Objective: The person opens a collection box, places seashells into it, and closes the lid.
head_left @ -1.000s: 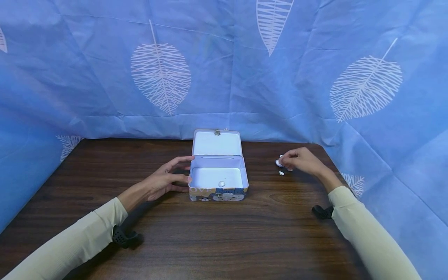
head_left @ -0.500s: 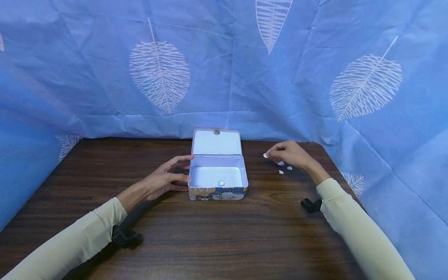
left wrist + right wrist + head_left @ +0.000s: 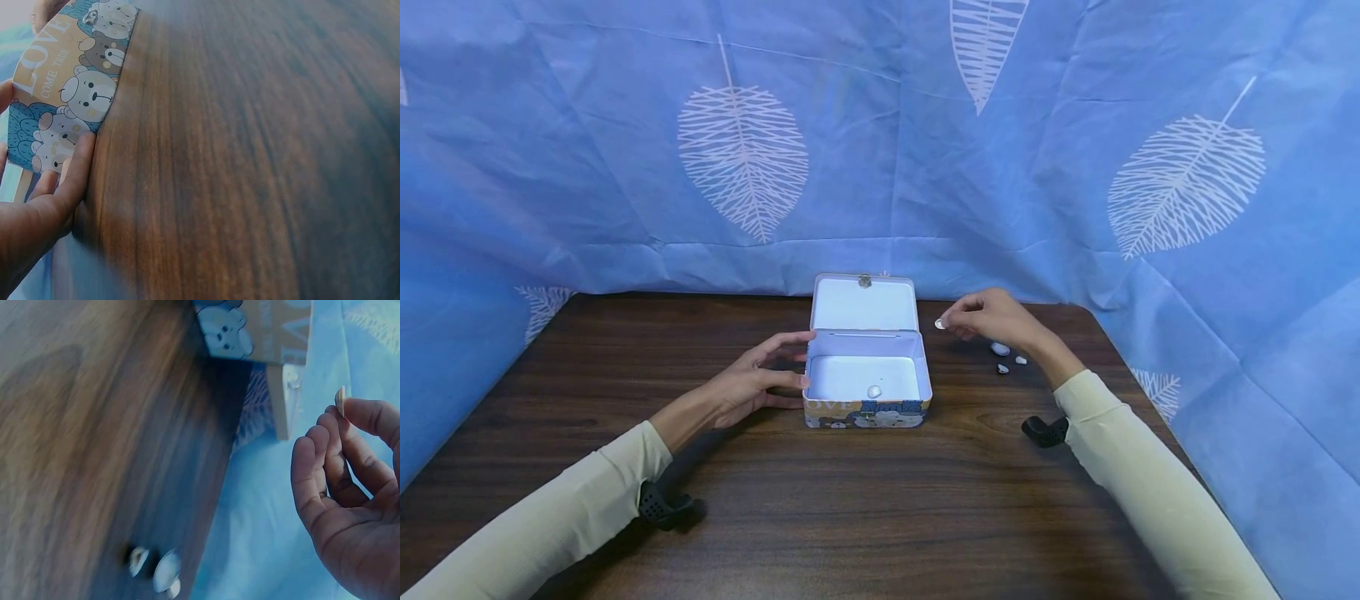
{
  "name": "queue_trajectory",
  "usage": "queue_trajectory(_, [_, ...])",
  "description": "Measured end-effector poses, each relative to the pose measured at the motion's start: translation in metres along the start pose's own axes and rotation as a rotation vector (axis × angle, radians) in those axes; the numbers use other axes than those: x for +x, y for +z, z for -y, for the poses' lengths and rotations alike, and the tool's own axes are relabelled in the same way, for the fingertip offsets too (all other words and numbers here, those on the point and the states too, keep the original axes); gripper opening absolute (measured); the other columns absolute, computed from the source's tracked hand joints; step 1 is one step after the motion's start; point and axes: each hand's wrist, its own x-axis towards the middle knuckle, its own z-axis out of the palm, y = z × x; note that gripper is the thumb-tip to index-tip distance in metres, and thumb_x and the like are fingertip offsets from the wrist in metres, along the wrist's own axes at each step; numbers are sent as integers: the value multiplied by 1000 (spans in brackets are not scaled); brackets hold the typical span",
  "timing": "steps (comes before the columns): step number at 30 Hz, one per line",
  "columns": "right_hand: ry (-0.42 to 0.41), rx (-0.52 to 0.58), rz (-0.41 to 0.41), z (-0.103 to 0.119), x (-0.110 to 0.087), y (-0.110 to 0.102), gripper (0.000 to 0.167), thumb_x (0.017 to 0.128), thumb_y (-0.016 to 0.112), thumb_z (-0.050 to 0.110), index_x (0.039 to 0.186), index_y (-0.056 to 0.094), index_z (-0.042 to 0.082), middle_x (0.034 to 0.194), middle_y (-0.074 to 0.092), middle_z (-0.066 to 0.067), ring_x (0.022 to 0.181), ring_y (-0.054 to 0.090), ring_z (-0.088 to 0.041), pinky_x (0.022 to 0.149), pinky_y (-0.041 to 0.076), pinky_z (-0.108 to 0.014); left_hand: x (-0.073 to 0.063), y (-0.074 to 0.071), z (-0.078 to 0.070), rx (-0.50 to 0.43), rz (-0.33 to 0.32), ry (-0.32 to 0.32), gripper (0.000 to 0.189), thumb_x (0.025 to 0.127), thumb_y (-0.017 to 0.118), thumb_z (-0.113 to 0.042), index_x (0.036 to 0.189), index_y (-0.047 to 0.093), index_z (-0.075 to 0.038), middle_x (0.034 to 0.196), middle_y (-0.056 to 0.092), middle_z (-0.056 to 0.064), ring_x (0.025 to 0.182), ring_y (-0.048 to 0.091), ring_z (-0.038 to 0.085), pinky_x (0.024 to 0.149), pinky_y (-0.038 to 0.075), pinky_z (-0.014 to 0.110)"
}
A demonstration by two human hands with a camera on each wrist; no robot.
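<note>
A tin box (image 3: 867, 414) printed with cartoon bears stands on the table, its hinged lid (image 3: 865, 303) raised. Inside lies one white seashell (image 3: 874, 391). My left hand (image 3: 751, 382) rests its spread, nearly straight fingers against the tin's left side; the left wrist view shows its fingers (image 3: 78, 165) touching the printed wall. Right of the lid, above the table, my right hand (image 3: 997, 319) pinches a small seashell (image 3: 339, 402) between thumb and fingertips. Three more seashells lie on the table to the right: a larger one (image 3: 1000, 348) and two small ones, one nearer me (image 3: 1003, 369).
The dark wooden table (image 3: 880, 517) ends at the back against a blue curtain (image 3: 880, 167) with white leaf prints. Both wrists carry a black strap-like device, such as the left one (image 3: 662, 507).
My right hand has picked a seashell from the group on the right and carried it up and leftward toward the tin. My left hand has stayed against the tin.
</note>
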Motion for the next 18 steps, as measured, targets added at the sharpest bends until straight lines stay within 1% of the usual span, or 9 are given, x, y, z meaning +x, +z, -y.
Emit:
queue_trajectory(5, [-17,16,13,15,3,5,32,108,76,32,124,86,6,124,81,-17,106,78,-29,105,65,-54,0,0,0,-1,1,1,85,105,78,-13,177,35,-24,177,28,23,157,47,52,114,63,58])
queue_trajectory(9, [-29,28,21,24,7,10,31,109,74,27,126,85,4,125,81,-17,102,78,-23,103,67,-51,0,0,1,-1,2,3,84,105,78,-13,177,35,-24,177,28,23,157,47,53,114,63,58])
queue_trajectory(12, [-44,49,27,30,11,15,31,110,70,24,124,85,1,125,82,-17,102,76,-25,99,67,-47,1,0,0,-4,3,2,84,105,78,-13,177,36,-24,177,28,23,157,47,53,114,63,58])
queue_trajectory(16, [-67,70,41,39,13,22,31,111,68,24,121,86,0,124,83,-16,108,75,-37,91,66,-37,1,0,0,-5,4,6,85,104,79,-12,177,36,-24,177,28,23,157,47,53,113,63,58])
queue_trajectory(18, [-71,74,53,45,13,26,30,112,67,24,120,86,1,124,83,-17,110,75,-38,90,66,-35,1,0,0,-5,6,10,86,104,79,-12,177,36,-24,176,28,24,157,47,53,113,64,58])
